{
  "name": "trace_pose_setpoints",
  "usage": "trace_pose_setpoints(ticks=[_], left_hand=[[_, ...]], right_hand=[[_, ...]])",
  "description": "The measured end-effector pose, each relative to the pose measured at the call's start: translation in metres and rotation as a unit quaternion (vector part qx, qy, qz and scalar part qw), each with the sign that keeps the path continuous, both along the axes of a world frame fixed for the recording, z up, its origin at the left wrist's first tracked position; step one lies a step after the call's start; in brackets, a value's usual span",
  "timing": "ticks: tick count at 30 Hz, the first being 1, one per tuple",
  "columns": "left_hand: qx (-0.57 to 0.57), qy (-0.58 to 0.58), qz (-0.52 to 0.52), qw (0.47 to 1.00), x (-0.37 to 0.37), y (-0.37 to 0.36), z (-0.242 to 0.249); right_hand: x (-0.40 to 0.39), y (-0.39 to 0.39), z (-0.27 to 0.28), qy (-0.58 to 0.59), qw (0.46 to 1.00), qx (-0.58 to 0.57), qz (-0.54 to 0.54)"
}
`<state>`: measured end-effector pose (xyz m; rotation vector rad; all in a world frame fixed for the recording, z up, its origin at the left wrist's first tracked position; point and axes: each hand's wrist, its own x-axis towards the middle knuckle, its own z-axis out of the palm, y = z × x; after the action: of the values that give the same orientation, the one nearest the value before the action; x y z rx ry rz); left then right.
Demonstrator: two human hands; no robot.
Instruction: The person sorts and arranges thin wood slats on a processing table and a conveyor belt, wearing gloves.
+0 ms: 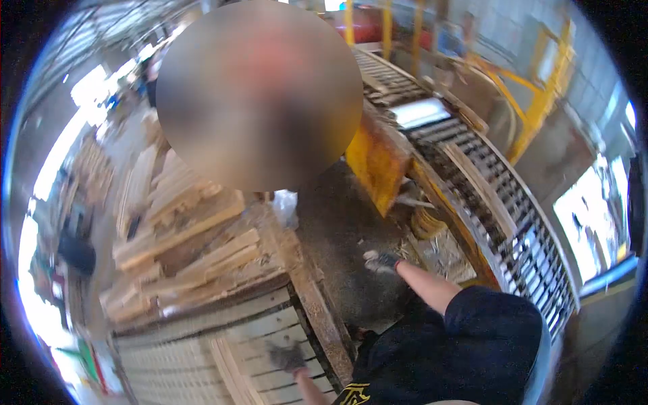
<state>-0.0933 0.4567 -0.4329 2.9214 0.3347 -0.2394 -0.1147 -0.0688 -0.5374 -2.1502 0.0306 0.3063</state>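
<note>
Left hand [289, 356], grip too blurred to tell, beside wooden slats [233, 371] best handled mid-length; right hand [383, 262] loosely open.

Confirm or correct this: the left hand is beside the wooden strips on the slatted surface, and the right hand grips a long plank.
Wrong on the right hand: in the head view it grips no plank and hangs over the floor. The left hand is beside the wooden strips on the slatted surface.
</note>
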Motion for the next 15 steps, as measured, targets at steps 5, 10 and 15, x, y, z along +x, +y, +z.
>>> trace_pose_setpoints(ticks=[5,10,15], left_hand=[[-0.027,0.046,-0.181,0.982,-0.024,-0.189,0.005],[-0.186,0.048,-0.368,0.91,-0.036,-0.342,0.02],[-0.289,0.062,-0.566,0.769,-0.081,-0.531,0.062]], right_hand=[[-0.105,-0.131,0.098,-0.053,0.909,-0.273,-0.311],[-0.258,-0.261,0.199,-0.046,0.712,-0.402,-0.574],[-0.413,-0.337,0.189,0.145,0.759,-0.315,-0.55]])
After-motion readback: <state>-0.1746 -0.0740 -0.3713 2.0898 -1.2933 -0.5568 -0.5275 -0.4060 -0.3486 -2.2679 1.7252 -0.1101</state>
